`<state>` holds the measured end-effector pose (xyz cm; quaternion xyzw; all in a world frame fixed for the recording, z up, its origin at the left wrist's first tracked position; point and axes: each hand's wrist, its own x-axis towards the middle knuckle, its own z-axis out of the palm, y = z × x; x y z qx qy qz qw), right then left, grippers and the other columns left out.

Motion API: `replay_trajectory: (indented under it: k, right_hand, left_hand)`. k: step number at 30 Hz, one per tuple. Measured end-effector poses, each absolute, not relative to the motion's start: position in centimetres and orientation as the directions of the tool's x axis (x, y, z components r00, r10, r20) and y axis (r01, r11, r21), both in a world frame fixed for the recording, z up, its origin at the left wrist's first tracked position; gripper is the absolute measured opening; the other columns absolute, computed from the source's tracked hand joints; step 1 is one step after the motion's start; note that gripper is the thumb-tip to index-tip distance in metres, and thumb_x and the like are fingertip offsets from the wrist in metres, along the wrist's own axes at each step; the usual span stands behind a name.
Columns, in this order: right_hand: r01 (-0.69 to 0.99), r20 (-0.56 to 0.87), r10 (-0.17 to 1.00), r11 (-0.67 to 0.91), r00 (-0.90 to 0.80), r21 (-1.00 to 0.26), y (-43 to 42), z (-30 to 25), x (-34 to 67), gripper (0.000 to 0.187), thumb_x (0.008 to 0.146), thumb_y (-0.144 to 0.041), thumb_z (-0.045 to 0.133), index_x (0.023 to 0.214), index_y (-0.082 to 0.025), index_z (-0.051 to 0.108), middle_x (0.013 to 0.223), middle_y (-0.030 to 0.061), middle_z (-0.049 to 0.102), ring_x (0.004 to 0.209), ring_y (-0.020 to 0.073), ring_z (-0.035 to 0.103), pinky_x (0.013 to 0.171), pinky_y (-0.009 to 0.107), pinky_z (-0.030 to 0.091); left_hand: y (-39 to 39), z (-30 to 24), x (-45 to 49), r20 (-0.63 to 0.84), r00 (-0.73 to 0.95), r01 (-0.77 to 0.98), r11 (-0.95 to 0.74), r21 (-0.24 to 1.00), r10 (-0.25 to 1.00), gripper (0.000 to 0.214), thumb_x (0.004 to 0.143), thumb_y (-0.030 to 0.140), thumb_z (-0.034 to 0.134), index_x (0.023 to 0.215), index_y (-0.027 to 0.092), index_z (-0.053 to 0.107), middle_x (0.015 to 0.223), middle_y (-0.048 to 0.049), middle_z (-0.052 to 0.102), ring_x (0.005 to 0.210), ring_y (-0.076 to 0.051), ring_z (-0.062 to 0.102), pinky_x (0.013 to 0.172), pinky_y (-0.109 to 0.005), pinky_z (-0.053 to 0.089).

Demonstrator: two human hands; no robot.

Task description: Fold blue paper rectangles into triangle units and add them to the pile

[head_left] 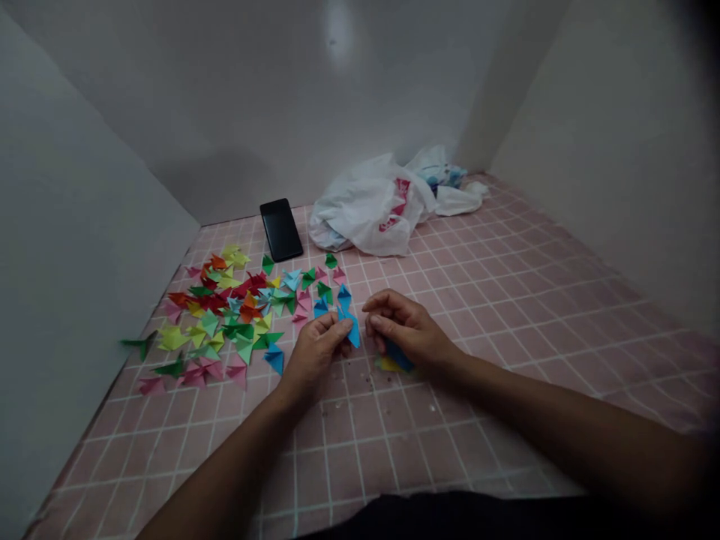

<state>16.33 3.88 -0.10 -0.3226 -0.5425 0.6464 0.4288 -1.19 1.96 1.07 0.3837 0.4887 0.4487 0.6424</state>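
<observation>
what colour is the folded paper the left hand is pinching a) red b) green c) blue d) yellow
C. The left hand pinches a blue origami paper piece between its thumb and fingertips.

Left hand (pixel 316 349) pinching blue origami (pixel 352 334)
</observation>
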Motion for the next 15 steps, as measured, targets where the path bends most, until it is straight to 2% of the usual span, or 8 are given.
replay_trajectory:
  k: [2, 4, 6, 8, 11, 15]
  right_hand:
    - [-0.134, 0.137, 0.904, 0.089, -0.405, -0.987, 4.26, -0.12, 16.60, 0.019, 0.088, -0.025, 0.063, 0.107, -0.022, 0.059, 0.078, -0.0030, 0.058, 0.058, 0.0099, 0.055, 0.054, 0.023, 0.046]
    - [-0.012, 0.264, 0.872, 0.285, -0.412, -0.958, 4.58, -0.09, 16.90, 0.016, 0.089, -0.020, 0.062, 0.105, -0.022, 0.063, 0.088, 0.0013, 0.062, 0.069, 0.0123, 0.057, 0.063, 0.026, 0.049]
    - [0.071, 0.409, 0.793, 0.489, -0.452, -0.869, 4.81, -0.05, 17.16, 0.013, 0.091, -0.018, 0.062, 0.103, -0.022, 0.066, 0.096, 0.0049, 0.064, 0.081, 0.0153, 0.060, 0.073, 0.030, 0.052]
    - [0.086, 0.523, 0.690, 0.641, -0.501, -0.763, 4.90, -0.09, 17.33, 0.012, 0.094, -0.019, 0.061, 0.104, -0.022, 0.067, 0.100, 0.0066, 0.065, 0.091, 0.0176, 0.062, 0.081, 0.033, 0.053]
    - [0.105, 0.589, 0.578, 0.758, -0.565, -0.643, 4.72, -0.28, 17.42, 0.014, 0.098, -0.019, 0.055, 0.104, -0.022, 0.068, 0.099, 0.0069, 0.064, 0.094, 0.0181, 0.064, 0.081, 0.032, 0.055]
    - [0.153, 0.586, 0.543, 0.798, -0.602, -0.583, 4.31, -0.46, 17.33, 0.016, 0.099, -0.019, 0.054, 0.101, -0.020, 0.069, 0.094, 0.0076, 0.065, 0.085, 0.0180, 0.064, 0.073, 0.030, 0.055]
  left_hand:
    - [2.10, 1.14, -1.26, -0.316, 0.132, -0.190, 0.337, 0.922, 0.940, 0.038, 0.068, 0.044, 0.079, 0.062, 0.018, 0.053, 0.052, 0.0047, 0.052, 0.049, -0.008, 0.044, 0.053, -0.022, 0.032]
    - [2.17, 1.21, -1.35, -0.341, 0.146, -0.177, 0.364, 0.915, 0.929, 0.038, 0.067, 0.044, 0.079, 0.061, 0.018, 0.052, 0.050, 0.0050, 0.051, 0.047, -0.007, 0.043, 0.051, -0.022, 0.030]
    - [2.18, 1.30, -1.42, -0.367, 0.170, -0.175, 0.395, 0.902, 0.914, 0.037, 0.066, 0.043, 0.079, 0.060, 0.018, 0.051, 0.048, 0.0055, 0.049, 0.045, -0.006, 0.041, 0.049, -0.022, 0.028]
    - [2.14, 1.37, -1.45, -0.395, 0.210, -0.184, 0.432, 0.883, 0.895, 0.038, 0.064, 0.043, 0.079, 0.059, 0.019, 0.050, 0.047, 0.0060, 0.048, 0.042, -0.006, 0.039, 0.046, -0.022, 0.024]
    - [2.00, 1.25, -1.40, -0.434, 0.240, -0.195, 0.481, 0.855, 0.868, 0.036, 0.064, 0.041, 0.078, 0.060, 0.019, 0.051, 0.048, 0.0064, 0.045, 0.042, -0.005, 0.037, 0.045, -0.022, 0.024]
    - [1.74, 0.82, -1.15, -0.476, 0.284, -0.250, 0.544, 0.801, 0.832, 0.033, 0.066, 0.037, 0.078, 0.062, 0.017, 0.052, 0.057, 0.0050, 0.045, 0.049, -0.006, 0.040, 0.046, -0.021, 0.029]
